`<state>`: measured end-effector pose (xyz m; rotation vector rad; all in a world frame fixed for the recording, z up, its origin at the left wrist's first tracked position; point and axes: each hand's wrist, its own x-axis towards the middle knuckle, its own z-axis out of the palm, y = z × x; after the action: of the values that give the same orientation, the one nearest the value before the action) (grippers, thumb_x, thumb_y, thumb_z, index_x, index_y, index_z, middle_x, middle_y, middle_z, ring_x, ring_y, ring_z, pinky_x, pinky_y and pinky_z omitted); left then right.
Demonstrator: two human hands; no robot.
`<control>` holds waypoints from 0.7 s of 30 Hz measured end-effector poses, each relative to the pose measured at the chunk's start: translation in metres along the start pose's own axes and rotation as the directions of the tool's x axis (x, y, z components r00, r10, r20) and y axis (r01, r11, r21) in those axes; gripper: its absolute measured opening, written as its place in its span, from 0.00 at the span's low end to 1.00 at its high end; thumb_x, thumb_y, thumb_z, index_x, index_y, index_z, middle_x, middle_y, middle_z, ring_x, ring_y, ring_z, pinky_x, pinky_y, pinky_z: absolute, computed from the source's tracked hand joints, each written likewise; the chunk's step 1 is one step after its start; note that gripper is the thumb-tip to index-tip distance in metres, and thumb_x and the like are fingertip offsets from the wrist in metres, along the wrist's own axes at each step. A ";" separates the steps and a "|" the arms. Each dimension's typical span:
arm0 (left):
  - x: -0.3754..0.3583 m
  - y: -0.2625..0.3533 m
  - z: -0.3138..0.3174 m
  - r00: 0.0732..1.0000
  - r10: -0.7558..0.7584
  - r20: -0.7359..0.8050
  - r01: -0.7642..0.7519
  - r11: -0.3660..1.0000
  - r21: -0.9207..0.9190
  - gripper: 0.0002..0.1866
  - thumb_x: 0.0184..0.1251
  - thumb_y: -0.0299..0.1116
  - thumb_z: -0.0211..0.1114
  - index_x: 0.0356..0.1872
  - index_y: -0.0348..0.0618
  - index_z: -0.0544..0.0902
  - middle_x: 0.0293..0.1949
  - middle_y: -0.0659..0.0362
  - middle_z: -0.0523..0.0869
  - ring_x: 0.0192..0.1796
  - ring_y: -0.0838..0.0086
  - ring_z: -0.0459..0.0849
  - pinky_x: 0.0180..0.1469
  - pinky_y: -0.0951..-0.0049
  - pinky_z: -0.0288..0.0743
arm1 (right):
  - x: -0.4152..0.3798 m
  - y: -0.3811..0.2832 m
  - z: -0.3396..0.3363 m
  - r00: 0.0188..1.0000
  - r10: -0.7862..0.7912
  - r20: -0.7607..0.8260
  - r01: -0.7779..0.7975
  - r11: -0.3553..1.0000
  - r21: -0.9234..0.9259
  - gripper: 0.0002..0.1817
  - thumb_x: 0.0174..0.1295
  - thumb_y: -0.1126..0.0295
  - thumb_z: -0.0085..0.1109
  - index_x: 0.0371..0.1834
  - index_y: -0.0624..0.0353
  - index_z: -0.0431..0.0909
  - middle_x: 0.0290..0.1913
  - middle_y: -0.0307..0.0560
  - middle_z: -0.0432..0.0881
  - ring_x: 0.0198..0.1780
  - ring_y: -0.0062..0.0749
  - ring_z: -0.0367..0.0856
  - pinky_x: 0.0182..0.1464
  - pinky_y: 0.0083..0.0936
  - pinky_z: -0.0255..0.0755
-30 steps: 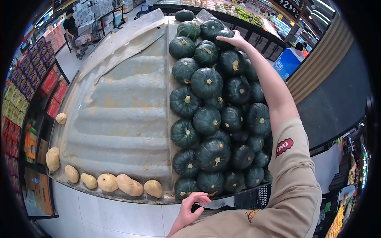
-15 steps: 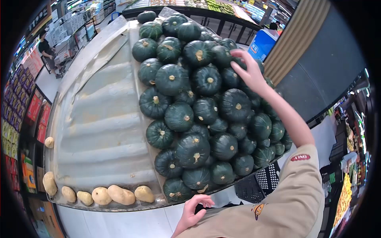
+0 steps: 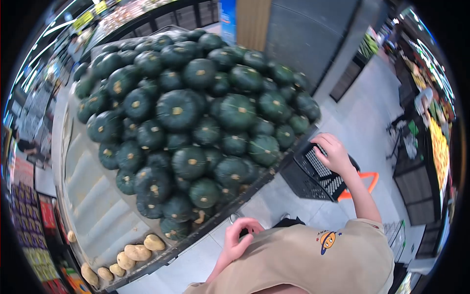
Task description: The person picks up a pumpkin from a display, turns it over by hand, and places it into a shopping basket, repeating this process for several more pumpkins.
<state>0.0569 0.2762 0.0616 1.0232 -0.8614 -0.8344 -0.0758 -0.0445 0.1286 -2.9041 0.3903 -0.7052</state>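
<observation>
1. The right hand rests on the rim of a black crate at about 3 o'clock, fingers curled over the edge in a loose grip. The crate stands on the floor just beside the low front corner of the squash pile.
2. The left hand sits at 6 o'clock, close to the body, fingers curled in; I cannot tell whether it holds anything.
3. Risk, as I judge it: the squash are stacked steeply on a sloped desk, and the lowest ones sit right at the front lip. A knock from the crate or an elbow could start one rolling off onto the floor.
4. The crate's grip looks light; lifted one-handed, it could tip.
5. The squash are round, squat and ribbed, with a dark green matte rind and pale corky stem stubs.
6. The crate is hard plastic lattice.
7. Smooth tan potatoes line the desk's edge at 7 o'clock, well apart from both hands.
</observation>
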 end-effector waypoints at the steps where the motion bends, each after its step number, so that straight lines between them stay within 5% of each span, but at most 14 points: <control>1: 0.005 -0.004 0.016 1.000 -0.030 -0.009 0.029 0.999 -0.014 0.16 0.54 0.28 0.54 0.46 0.33 0.73 0.35 0.53 0.82 0.34 0.73 0.78 0.38 0.75 0.70 | -0.025 0.011 -0.007 0.998 0.056 0.005 -0.056 0.998 0.010 0.09 0.48 0.75 0.58 0.35 0.60 0.75 0.36 0.48 0.77 0.42 0.42 0.76 0.46 0.33 0.70; 7: 0.050 -0.060 0.113 0.985 -0.159 0.064 0.154 0.985 0.080 0.12 0.63 0.28 0.53 0.46 0.34 0.72 0.34 0.55 0.81 0.37 0.76 0.77 0.42 0.74 0.71 | -0.184 0.089 -0.035 0.932 0.357 -0.061 -0.356 0.934 0.041 0.09 0.50 0.75 0.56 0.35 0.62 0.74 0.36 0.51 0.77 0.43 0.47 0.75 0.47 0.35 0.69; 11: 0.089 -0.095 0.185 0.926 -0.318 0.202 0.263 0.930 0.258 0.15 0.63 0.32 0.55 0.49 0.38 0.72 0.37 0.57 0.81 0.38 0.75 0.78 0.42 0.75 0.71 | -0.286 0.127 -0.033 0.759 0.641 -0.114 -0.618 0.764 0.184 0.10 0.49 0.76 0.57 0.36 0.65 0.75 0.36 0.53 0.77 0.43 0.47 0.75 0.47 0.34 0.69; 13: 0.103 -0.111 0.214 0.840 -0.404 0.362 0.109 0.779 0.617 0.18 0.62 0.35 0.57 0.51 0.39 0.71 0.36 0.54 0.81 0.39 0.69 0.80 0.43 0.72 0.72 | -0.334 0.153 -0.020 0.702 0.692 -0.168 -0.679 0.721 0.136 0.10 0.48 0.75 0.59 0.36 0.63 0.76 0.38 0.52 0.77 0.44 0.47 0.75 0.48 0.36 0.68; 14: 0.109 -0.126 0.223 0.823 -0.427 0.374 0.117 0.772 0.625 0.18 0.62 0.35 0.57 0.51 0.39 0.71 0.36 0.54 0.81 0.39 0.69 0.80 0.43 0.72 0.72 | -0.354 0.163 -0.014 0.681 0.705 -0.199 -0.705 0.704 0.081 0.11 0.48 0.74 0.59 0.36 0.62 0.76 0.38 0.52 0.77 0.45 0.48 0.74 0.48 0.36 0.68; 16: 0.112 -0.167 0.227 0.733 -0.536 0.419 -0.137 0.487 0.862 0.21 0.60 0.38 0.59 0.52 0.41 0.71 0.36 0.50 0.81 0.39 0.61 0.81 0.43 0.68 0.73 | -0.387 0.184 -0.002 0.630 0.742 -0.230 -0.757 0.653 0.031 0.10 0.47 0.74 0.60 0.35 0.60 0.76 0.40 0.52 0.76 0.47 0.48 0.73 0.51 0.37 0.67; 21: 0.127 -0.244 0.232 0.700 -0.598 0.391 -0.062 0.494 0.867 0.20 0.60 0.39 0.60 0.51 0.40 0.72 0.35 0.49 0.83 0.38 0.59 0.82 0.41 0.66 0.74 | -0.439 0.220 0.025 0.426 0.879 -0.215 -0.904 0.422 -0.065 0.17 0.47 0.66 0.62 0.43 0.49 0.76 0.54 0.51 0.68 0.57 0.53 0.64 0.56 0.44 0.62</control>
<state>-0.1392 0.0091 -0.0782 1.8269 -1.8817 -1.1356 -0.4892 -0.1313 -0.1234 -2.1680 1.9180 -0.6625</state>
